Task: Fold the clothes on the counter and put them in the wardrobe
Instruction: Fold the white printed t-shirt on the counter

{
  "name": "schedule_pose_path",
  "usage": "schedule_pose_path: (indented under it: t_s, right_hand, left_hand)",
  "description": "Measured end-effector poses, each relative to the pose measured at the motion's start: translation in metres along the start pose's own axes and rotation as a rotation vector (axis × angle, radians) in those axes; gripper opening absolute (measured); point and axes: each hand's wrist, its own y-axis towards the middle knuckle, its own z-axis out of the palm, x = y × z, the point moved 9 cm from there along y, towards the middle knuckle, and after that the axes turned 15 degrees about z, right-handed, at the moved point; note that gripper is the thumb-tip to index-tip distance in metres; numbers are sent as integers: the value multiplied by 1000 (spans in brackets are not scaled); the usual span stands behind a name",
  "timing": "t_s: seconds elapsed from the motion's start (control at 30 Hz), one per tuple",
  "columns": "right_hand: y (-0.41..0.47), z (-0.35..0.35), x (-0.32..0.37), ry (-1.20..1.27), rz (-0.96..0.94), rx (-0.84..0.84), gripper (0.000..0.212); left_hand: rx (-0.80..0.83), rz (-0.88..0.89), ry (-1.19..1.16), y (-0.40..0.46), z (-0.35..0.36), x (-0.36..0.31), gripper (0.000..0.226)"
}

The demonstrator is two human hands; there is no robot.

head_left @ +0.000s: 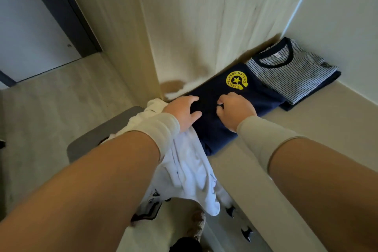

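A folded navy shirt [255, 96] with a yellow star badge lies on the beige shelf [319, 129], against the pale wood back panel. My left hand [182, 111] rests flat on its left edge with fingers spread. My right hand [235, 111] sits on the shirt's middle, fingers and thumb curled in and pinching the cloth. A folded striped shirt [290, 73] with a navy collar lies just right of it in the corner, its edge touching the navy one. A crumpled white garment [188, 170] hangs under my left forearm over the shelf's front edge.
A wood side panel [126, 26] stands left of the shelf. Beyond it are pale floor, a grey mat [98, 135] and a dark-framed door [30, 26]. The shelf's right wall [347, 26] closes the corner. Bare shelf surface lies in front of the striped shirt.
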Motion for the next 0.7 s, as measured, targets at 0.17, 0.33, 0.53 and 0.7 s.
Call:
schedule_pose_path:
  t_s: [0.17, 0.33, 0.53, 0.7]
  right_hand:
    - [-62, 10, 37, 52, -9, 174, 30]
    - [-115, 41, 62, 30, -36, 334, 30]
    - [-130, 61, 75, 148, 68, 359, 75]
    - [-141, 87, 103, 20, 94, 330, 41]
  left_hand:
    - [-48, -81, 134, -82, -15, 16, 51]
    - [28, -236, 139, -140, -18, 52, 39]
    - [83, -298, 142, -172, -17, 96, 40]
    - [46, -196, 78, -186, -21, 111, 44]
